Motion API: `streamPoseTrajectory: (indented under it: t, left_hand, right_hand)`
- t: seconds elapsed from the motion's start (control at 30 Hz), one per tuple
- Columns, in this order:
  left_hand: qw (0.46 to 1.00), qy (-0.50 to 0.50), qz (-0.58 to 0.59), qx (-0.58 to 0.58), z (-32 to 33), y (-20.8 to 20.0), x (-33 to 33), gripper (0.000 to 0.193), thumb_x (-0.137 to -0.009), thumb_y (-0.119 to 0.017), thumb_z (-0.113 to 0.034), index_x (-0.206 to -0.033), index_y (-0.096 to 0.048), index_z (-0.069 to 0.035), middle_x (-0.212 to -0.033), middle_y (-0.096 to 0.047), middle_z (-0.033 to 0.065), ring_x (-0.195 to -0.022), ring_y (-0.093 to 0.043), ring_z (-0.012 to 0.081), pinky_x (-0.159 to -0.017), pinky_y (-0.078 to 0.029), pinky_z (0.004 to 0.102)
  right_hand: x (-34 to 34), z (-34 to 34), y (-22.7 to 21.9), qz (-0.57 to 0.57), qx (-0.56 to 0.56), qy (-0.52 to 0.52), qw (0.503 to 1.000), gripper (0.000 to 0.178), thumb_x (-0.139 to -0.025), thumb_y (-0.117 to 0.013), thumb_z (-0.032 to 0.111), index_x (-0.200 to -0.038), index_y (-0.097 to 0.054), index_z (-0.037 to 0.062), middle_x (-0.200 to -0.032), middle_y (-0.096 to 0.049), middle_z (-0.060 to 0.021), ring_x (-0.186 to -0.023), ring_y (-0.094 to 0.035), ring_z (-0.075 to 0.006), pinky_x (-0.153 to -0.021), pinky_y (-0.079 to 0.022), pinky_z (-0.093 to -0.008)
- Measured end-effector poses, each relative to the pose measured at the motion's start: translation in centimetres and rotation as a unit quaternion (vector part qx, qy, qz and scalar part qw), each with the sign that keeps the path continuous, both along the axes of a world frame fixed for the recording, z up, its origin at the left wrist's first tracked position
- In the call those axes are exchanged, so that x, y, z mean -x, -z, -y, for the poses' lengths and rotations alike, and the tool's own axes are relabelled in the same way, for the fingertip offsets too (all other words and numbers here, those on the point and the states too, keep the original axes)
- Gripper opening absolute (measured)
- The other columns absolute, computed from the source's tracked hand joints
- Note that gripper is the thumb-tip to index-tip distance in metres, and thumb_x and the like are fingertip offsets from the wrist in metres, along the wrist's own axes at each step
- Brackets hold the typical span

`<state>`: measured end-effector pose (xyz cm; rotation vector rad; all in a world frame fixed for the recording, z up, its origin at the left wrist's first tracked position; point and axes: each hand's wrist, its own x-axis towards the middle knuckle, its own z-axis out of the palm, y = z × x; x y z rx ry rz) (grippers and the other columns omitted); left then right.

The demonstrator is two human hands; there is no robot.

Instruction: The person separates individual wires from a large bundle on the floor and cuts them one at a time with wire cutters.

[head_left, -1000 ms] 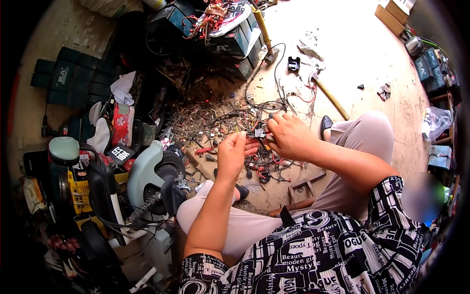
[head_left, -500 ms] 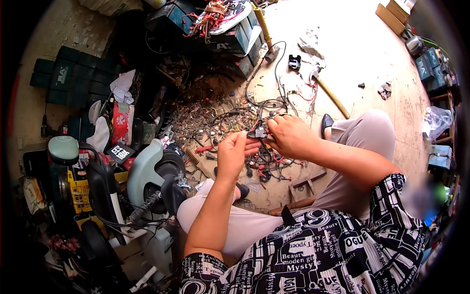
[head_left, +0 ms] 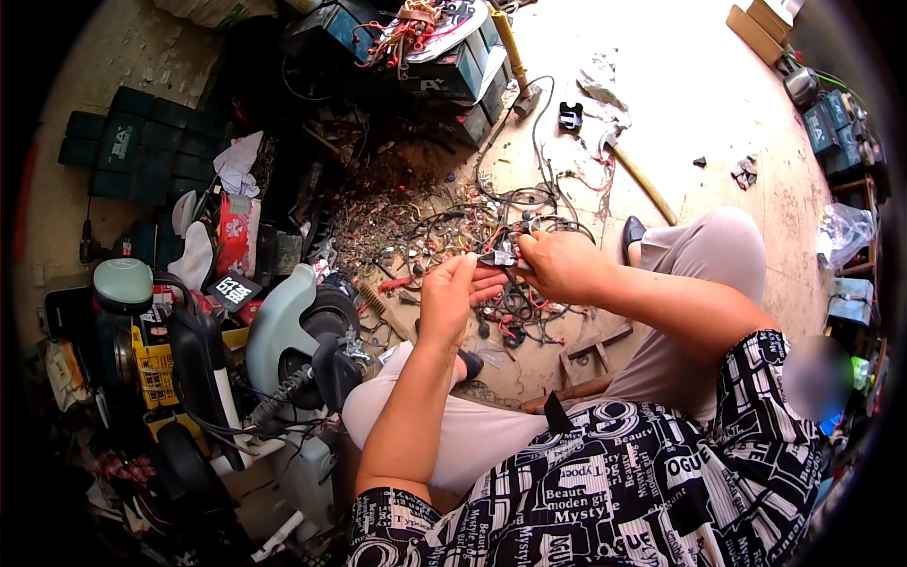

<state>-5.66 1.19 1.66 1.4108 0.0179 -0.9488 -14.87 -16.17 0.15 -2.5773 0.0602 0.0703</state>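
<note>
In front of me, above the littered floor, my two hands work close together. My right hand (head_left: 565, 265) is wrapped around the handles of a pair of pliers (head_left: 504, 254), whose bright metal head points toward my left hand. The handles are mostly covered by my fingers. My left hand (head_left: 450, 291) pinches a small dark piece (head_left: 485, 259) between thumb and forefinger, right against the plier jaws; its kind is too small to make out. The other left fingers stretch out beneath it. A tangle of black and red wires (head_left: 515, 317) lies on the floor below both hands.
A hammer (head_left: 642, 181) with a yellowish handle lies beyond my right hand. Dark batteries (head_left: 452, 80) are stacked at the back, with red leads on top. A grey-green scooter (head_left: 281, 317) stands at the left. A rusty metal frame (head_left: 590, 357) lies near my legs.
My right hand has closed more tightly around the plier handles, its fingers drawn in. My left hand keeps its pinch in nearly the same place.
</note>
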Motion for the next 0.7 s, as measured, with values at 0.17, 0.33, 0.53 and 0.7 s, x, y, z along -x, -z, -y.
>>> streamPoseTrajectory:
  t: [0.17,0.33,0.53,0.7]
  left_hand:
    - [1.0,-0.002,-0.024,-0.001,0.0,0.5,0.1,0.025,-0.098,-0.045,-0.019,-0.096,-0.055,0.004,-0.09,-0.065,0.017,-0.08,-0.068,0.0227,-0.068,-0.057,0.0283]
    - [0.999,-0.016,-0.022,-0.025,0.6,0.4,0.4,0.027,-0.098,-0.045,-0.022,-0.098,-0.054,0.004,-0.092,-0.064,0.0171,-0.082,-0.067,0.0222,-0.069,-0.056,0.0278]
    - [0.998,-0.009,0.062,0.029,1.2,2.0,1.2,0.019,-0.099,-0.045,-0.02,-0.102,-0.051,-0.002,-0.096,-0.063,0.0111,-0.08,-0.064,0.0166,-0.069,-0.055,0.0281]
    - [0.987,0.074,0.143,-0.011,1.4,1.9,1.8,0.014,-0.099,-0.047,-0.018,-0.098,-0.049,-0.005,-0.078,-0.055,0.0008,-0.061,-0.048,0.0061,-0.057,-0.044,0.0215]
  right_hand:
    - [0.1,0.1,-0.3,-0.05,-0.016,-0.007,0.999,0.03,-0.086,-0.058,0.03,-0.088,-0.052,0.0013,-0.078,-0.062,-0.0169,-0.072,-0.063,-0.0339,-0.062,-0.051,-0.0435]
    - [0.4,0.1,0.2,-0.034,-0.056,0.026,0.998,0.029,-0.086,-0.058,0.031,-0.092,-0.052,0.0035,-0.084,-0.058,-0.0178,-0.079,-0.06,-0.0372,-0.069,-0.048,-0.0467]
    - [0.5,-0.3,1.7,0.049,-0.11,0.087,0.989,0.023,-0.085,-0.058,0.026,-0.091,-0.053,0.0045,-0.083,-0.059,-0.0202,-0.078,-0.06,-0.0402,-0.069,-0.048,-0.0473]
    - [0.1,-0.2,1.5,-0.028,-0.154,0.097,0.983,0.024,-0.084,-0.059,0.026,-0.09,-0.054,0.0032,-0.08,-0.062,-0.0205,-0.077,-0.061,-0.0393,-0.069,-0.048,-0.0475]
